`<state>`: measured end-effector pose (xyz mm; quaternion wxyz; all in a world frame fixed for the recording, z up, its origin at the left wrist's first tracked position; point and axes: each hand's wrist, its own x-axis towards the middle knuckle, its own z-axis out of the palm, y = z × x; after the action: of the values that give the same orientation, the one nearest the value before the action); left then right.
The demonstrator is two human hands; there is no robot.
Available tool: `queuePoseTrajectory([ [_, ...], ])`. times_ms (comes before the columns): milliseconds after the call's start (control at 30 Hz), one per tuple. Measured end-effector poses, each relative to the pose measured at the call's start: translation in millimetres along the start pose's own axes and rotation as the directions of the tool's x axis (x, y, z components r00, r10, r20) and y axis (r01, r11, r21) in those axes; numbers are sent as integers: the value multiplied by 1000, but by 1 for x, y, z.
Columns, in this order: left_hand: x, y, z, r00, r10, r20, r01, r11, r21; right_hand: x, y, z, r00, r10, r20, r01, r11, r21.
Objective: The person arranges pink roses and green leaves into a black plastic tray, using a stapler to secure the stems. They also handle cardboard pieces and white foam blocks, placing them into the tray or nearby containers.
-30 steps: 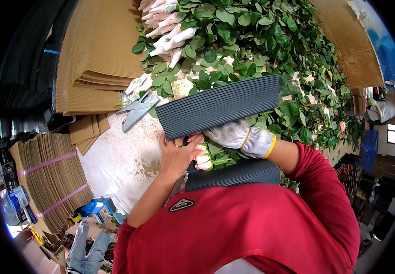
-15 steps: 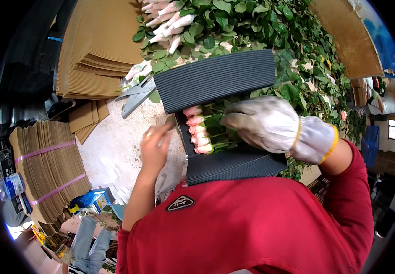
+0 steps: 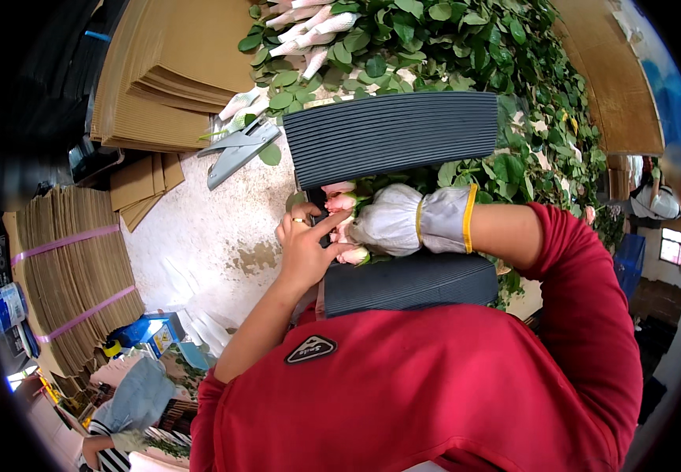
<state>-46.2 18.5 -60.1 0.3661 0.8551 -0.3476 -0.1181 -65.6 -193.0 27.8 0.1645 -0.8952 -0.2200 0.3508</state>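
The left hand (image 3: 306, 248), bare with a ring, reaches in from the left over a short row of pink roses (image 3: 339, 202), its thumb and forefinger parted and laid on the blooms; whether they pinch one cannot be told. The right hand (image 3: 390, 221), in a pale glove with a yellow-edged cuff, lies back up over the stems just right of the blooms, its fingertips hidden, so its grip cannot be told either. The roses lie between two ribbed black flaps: the upper flap (image 3: 391, 138) stretches beyond the hands, and the lower flap (image 3: 411, 283) lies next to the person's red apron (image 3: 427, 377). A grey stapler (image 3: 242, 155) rests on the stained white table (image 3: 191, 240), near the left end of the upper flap. Beyond are heaped leaves (image 3: 466, 47) and white-netted blooms (image 3: 313, 33). Along the left stand a cardboard stack (image 3: 187, 59) and a bundle (image 3: 73, 271) bound with pink straps; a blue box (image 3: 161, 333) sits near the bundle's lower end.
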Motion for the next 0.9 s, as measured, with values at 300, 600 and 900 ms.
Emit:
queuePoseTrajectory([
  [300,-5,-5,0,995,-82,59,86,994,-63,-52,-31,-50,700,-384,-603,494,869,21],
  [600,-7,-4,-4,992,-74,101,70,997,46,-12,-51,-145,963,204,-178,-216,975,-50],
  [900,-2,-2,10,996,50,75,-58,991,118,142,-202,-367,44,-663,-747,-174,732,-659],
])
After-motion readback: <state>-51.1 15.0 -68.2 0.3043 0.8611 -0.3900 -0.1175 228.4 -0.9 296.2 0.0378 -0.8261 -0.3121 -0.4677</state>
